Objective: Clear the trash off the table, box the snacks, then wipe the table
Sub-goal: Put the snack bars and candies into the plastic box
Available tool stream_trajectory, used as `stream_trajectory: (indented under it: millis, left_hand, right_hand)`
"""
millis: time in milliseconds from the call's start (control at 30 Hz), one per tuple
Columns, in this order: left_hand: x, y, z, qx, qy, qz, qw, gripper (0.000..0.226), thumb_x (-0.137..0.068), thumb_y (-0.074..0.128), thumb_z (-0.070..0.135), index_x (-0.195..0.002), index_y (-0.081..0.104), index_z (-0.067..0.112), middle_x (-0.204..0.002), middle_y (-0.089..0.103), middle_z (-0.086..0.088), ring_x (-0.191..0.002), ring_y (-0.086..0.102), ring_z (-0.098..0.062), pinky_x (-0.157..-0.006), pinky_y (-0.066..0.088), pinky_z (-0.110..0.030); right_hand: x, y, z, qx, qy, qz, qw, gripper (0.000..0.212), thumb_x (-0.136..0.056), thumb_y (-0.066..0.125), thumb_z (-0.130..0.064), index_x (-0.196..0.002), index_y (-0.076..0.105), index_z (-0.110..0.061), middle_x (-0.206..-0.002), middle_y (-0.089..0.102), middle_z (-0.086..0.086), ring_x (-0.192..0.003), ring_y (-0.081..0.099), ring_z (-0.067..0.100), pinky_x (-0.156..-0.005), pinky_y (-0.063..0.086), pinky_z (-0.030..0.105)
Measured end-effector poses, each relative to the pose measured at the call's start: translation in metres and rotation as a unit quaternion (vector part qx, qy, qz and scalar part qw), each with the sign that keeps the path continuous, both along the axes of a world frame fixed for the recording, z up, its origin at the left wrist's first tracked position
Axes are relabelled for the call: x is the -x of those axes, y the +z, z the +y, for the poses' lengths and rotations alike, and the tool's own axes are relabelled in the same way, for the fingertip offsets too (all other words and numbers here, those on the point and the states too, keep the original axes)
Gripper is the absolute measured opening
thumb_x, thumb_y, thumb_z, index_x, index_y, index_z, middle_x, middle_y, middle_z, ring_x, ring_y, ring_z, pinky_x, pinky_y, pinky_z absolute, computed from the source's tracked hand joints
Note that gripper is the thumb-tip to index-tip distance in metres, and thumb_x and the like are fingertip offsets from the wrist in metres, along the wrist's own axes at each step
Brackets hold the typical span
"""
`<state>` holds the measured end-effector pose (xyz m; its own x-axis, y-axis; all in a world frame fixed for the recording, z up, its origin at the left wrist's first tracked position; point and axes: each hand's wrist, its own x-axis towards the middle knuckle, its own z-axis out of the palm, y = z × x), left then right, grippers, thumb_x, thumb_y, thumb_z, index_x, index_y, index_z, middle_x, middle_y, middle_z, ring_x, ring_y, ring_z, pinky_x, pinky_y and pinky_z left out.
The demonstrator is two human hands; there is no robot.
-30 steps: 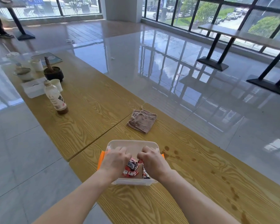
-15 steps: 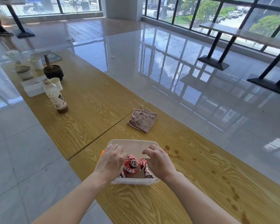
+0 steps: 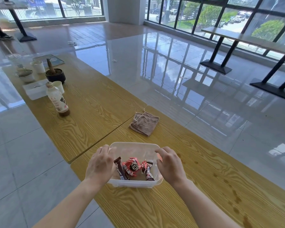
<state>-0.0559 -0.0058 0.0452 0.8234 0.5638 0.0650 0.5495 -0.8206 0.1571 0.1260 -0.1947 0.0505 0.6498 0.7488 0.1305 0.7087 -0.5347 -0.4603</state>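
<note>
A clear plastic box point(image 3: 135, 144) stands on the near wooden table point(image 3: 155, 209). Inside lie a red wrapped snack point(image 3: 131, 167), a dark brown bar point(image 3: 120, 169) and another wrapped bar point(image 3: 149, 171). My left hand point(image 3: 100, 165) rests at the box's left rim with fingers spread and nothing in it. Over the right rim my right hand point(image 3: 169, 165) hovers, fingers loosely curled and holding nothing. A folded brown cloth point(image 3: 144, 123) lies beyond the box. Brown spill marks point(image 3: 234, 195) dot the table to the right.
On the adjoining table at far left stand a nearly drained bottle point(image 3: 57, 99), a white container point(image 3: 35, 90), paper cups point(image 3: 58, 86), a black pot point(image 3: 56, 76) and a bowl point(image 3: 25, 75). Glossy floor lies on both sides; another table point(image 3: 247, 38) stands by the windows.
Both hands were pressed together over the snacks inside the box. They have let go and spread apart to the box's left and right rims, leaving the snacks lying inside.
</note>
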Motion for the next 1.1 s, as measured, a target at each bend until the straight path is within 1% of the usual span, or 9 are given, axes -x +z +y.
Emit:
stream_trajectory:
  millis: [200,300,400,467,600,733,867,933,1100]
  left_hand:
    - [-0.001,-0.011,0.008,0.09,0.061,-0.03,0.994,0.054,-0.094,0.054,0.014,-0.144,0.038,0.006,-0.118,0.058,-0.014,-0.095,0.061,-0.027,-0.075,0.054,-0.035]
    - [-0.002,-0.013,0.01,0.128,0.082,-0.038,0.988,0.048,-0.096,0.053,0.016,-0.141,0.041,0.008,-0.116,0.06,-0.014,-0.093,0.064,-0.028,-0.074,0.053,-0.037]
    - [-0.002,-0.013,0.011,0.124,0.083,-0.06,0.987,0.005,-0.096,0.049,0.016,-0.101,0.05,0.016,-0.087,0.06,-0.006,-0.07,0.058,-0.022,-0.059,0.047,-0.036]
    - [-0.003,-0.012,0.012,0.128,0.086,-0.066,0.986,0.011,-0.092,0.052,0.012,-0.086,0.044,0.018,-0.072,0.055,0.0,-0.062,0.054,-0.019,-0.051,0.036,-0.031]
    - [-0.004,-0.006,0.011,0.137,0.092,-0.08,0.983,0.021,-0.078,0.062,0.004,-0.09,0.051,0.016,-0.066,0.053,0.005,-0.058,0.052,-0.017,-0.048,0.03,-0.027]
    - [-0.011,0.003,0.006,0.12,0.068,-0.094,0.986,0.025,-0.075,0.065,0.003,-0.085,0.05,0.02,-0.064,0.052,0.008,-0.054,0.051,-0.011,-0.044,0.032,-0.026]
    - [-0.029,0.013,-0.005,0.098,0.033,-0.092,0.99,0.023,-0.076,0.063,0.004,-0.092,0.054,0.017,-0.067,0.055,0.005,-0.059,0.055,-0.019,-0.048,0.041,-0.032]
    - [-0.041,0.019,-0.016,0.098,0.013,-0.099,0.99,0.023,-0.076,0.063,0.004,-0.093,0.054,0.016,-0.068,0.056,0.004,-0.06,0.055,-0.022,-0.048,0.038,-0.032]
    - [-0.076,0.027,-0.054,0.1,-0.05,-0.095,0.989,0.022,-0.076,0.06,0.004,-0.09,0.052,0.017,-0.069,0.055,0.004,-0.062,0.055,-0.024,-0.051,0.038,-0.033]
  right_hand:
    - [0.0,-0.007,-0.002,0.074,-0.051,0.055,0.994,0.05,-0.094,0.059,-0.028,-0.141,0.045,-0.019,-0.122,0.057,0.007,-0.11,0.053,0.029,-0.094,0.044,0.033]
    - [0.001,-0.011,0.001,0.109,-0.06,0.087,0.988,0.063,-0.094,0.059,-0.029,-0.15,0.032,-0.016,-0.13,0.055,0.009,-0.116,0.053,0.03,-0.099,0.043,0.035]
    - [0.001,-0.014,0.003,0.107,-0.071,0.092,0.987,0.055,-0.095,0.055,-0.025,-0.147,0.037,-0.017,-0.125,0.06,0.008,-0.113,0.057,0.03,-0.096,0.045,0.036]
    - [0.0,-0.014,0.005,0.095,-0.076,0.1,0.988,0.046,-0.093,0.056,-0.019,-0.138,0.046,-0.017,-0.114,0.064,0.005,-0.107,0.06,0.029,-0.089,0.045,0.036]
    - [0.001,-0.012,0.003,0.06,-0.079,0.102,0.99,0.024,-0.086,0.055,-0.01,-0.106,0.052,-0.022,-0.087,0.059,-0.005,-0.087,0.06,0.027,-0.073,0.037,0.033]
    - [-0.001,-0.01,-0.009,0.04,-0.092,0.089,0.991,0.027,-0.087,0.057,-0.017,-0.113,0.054,-0.021,-0.096,0.063,-0.001,-0.088,0.059,0.027,-0.074,0.041,0.034]
    - [-0.007,-0.003,-0.034,0.028,-0.112,0.074,0.991,0.033,-0.086,0.063,-0.019,-0.118,0.055,-0.02,-0.102,0.064,0.0,-0.091,0.062,0.027,-0.075,0.048,0.035]
    - [-0.011,0.001,-0.05,0.024,-0.131,0.066,0.989,0.038,-0.086,0.063,-0.02,-0.123,0.054,-0.02,-0.104,0.065,0.0,-0.091,0.062,0.026,-0.077,0.049,0.036]
    - [-0.022,0.015,-0.104,0.013,-0.188,0.046,0.981,0.03,-0.08,0.066,-0.017,-0.109,0.059,-0.022,-0.086,0.064,-0.007,-0.076,0.061,0.02,-0.066,0.051,0.034]
